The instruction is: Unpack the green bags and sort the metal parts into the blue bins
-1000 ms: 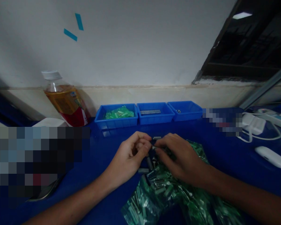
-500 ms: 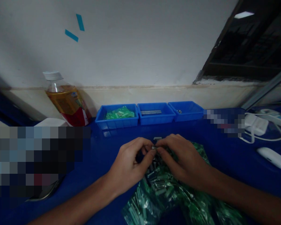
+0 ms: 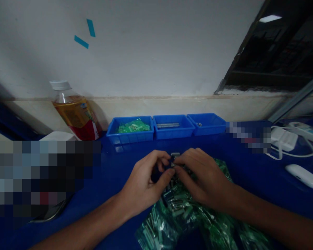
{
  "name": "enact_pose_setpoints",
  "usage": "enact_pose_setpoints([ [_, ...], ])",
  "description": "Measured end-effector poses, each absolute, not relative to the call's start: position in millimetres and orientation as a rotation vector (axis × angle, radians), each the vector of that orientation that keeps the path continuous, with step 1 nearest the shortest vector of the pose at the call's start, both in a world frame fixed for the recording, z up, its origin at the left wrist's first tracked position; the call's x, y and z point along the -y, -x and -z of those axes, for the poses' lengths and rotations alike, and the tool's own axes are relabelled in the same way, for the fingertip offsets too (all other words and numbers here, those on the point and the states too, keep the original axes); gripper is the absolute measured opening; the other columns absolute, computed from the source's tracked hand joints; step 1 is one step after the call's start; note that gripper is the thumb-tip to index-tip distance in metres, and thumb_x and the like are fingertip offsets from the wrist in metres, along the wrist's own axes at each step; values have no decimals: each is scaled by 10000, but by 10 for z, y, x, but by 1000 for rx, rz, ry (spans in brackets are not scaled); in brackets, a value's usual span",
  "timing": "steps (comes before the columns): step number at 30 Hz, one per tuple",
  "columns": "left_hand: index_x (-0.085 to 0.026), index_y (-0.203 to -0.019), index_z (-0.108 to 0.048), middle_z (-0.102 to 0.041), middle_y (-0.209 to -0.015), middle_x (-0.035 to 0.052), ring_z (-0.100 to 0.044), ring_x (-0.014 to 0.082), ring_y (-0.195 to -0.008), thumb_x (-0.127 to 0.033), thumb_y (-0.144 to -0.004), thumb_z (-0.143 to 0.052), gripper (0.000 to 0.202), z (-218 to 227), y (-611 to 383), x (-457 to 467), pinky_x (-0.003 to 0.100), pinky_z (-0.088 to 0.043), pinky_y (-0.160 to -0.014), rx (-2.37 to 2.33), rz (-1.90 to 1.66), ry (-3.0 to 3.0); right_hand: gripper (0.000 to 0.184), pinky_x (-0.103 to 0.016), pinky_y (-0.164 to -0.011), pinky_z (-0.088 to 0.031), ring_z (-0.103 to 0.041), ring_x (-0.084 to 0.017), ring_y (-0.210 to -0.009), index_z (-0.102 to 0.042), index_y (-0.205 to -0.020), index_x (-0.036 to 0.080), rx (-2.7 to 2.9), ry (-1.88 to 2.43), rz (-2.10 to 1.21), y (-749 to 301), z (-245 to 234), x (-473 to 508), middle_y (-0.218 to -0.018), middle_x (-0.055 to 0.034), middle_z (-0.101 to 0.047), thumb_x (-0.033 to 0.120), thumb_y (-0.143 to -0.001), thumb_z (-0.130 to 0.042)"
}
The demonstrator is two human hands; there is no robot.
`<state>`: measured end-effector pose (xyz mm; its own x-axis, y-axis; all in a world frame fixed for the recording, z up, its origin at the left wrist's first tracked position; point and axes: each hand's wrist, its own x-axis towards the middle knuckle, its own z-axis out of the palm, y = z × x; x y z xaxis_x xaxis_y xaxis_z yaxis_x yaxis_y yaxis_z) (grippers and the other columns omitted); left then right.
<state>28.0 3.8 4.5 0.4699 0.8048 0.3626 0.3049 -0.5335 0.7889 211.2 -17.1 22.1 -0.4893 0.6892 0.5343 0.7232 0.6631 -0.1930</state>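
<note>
My left hand [image 3: 143,184] and my right hand [image 3: 200,180] meet fingertip to fingertip over a blue table [image 3: 112,180]. Both are pinched closed on a small grey metal part [image 3: 172,164] held between them. Under and in front of the hands lies a clear plastic bag [image 3: 198,222] full of small green and silver parts. One more small grey part [image 3: 175,154] lies on the table just behind my fingers.
Three blue bins stand in a row at the wall: the left bin [image 3: 130,130] holds green parts, the middle bin [image 3: 172,126] grey strips, the right bin [image 3: 206,123] one small piece. A drink bottle [image 3: 74,113] stands at left. White chargers and cables [image 3: 289,139] lie at right.
My hands stayed pinched together and shifted slightly; the left fingers curled in a little closer to the right. The loose grey part beside my left hand is now covered.
</note>
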Motion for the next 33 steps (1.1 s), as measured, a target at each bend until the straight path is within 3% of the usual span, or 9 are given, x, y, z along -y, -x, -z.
enact_pose_setpoints([
  [3, -200, -1039, -523, -574, -857, 8, -548, 134, -752, -193, -843, -557, 199, -22, -277, -27, 242, -441, -657, -885, -1023, -2170, 161, -311, -636, -303, -471, -156, -677, -569, -842, 162, 2297, 1094, 34, -2113, -241, 175, -734, -34, -580, 190, -904, -424],
  [10, -176, -875, -557, -567, -775, 6, -542, 132, -717, -219, -864, -528, 53, -44, -292, -23, 247, -421, -653, -922, -987, -2227, 258, -305, -612, -285, -443, -146, -638, -544, -731, 165, 2364, 1147, -22, -2112, -251, 157, -667, -20, -539, 212, -924, -380],
  [15, -173, -786, -543, -562, -726, 2, -532, 133, -681, -255, -894, -474, 152, -90, -290, -17, 242, -403, -620, -955, -986, -2194, 118, -315, -662, -331, -500, -159, -724, -536, -935, 168, 2300, 1116, -109, -2134, -264, 169, -807, -35, -603, 209, -897, -431],
  [17, -172, -779, -539, -553, -712, -6, -526, 125, -664, -272, -903, -465, 176, -85, -286, -20, 232, -395, -605, -957, -998, -2156, 152, -325, -686, -341, -512, -169, -760, -517, -1010, 165, 2285, 1083, -83, -2137, -265, 179, -861, -46, -614, 208, -873, -469],
  [26, -161, -691, -504, -491, -633, -26, -485, 108, -597, -310, -942, -390, 313, -69, -275, -49, 224, -362, -571, -950, -959, -2103, 187, -315, -641, -313, -488, -161, -697, -572, -892, 152, 2377, 1022, 102, -2058, -290, 110, -752, -41, -584, 221, -905, -398],
  [33, -174, -927, -640, -595, -859, 32, -544, 133, -693, -124, -832, -480, 193, -116, -177, -203, 236, -410, -590, -807, -620, -2254, 188, -313, -659, -354, -527, -157, -692, -577, -811, 160, 2226, 1138, 148, -2317, -330, -50, -728, -34, -617, 228, -905, -429],
])
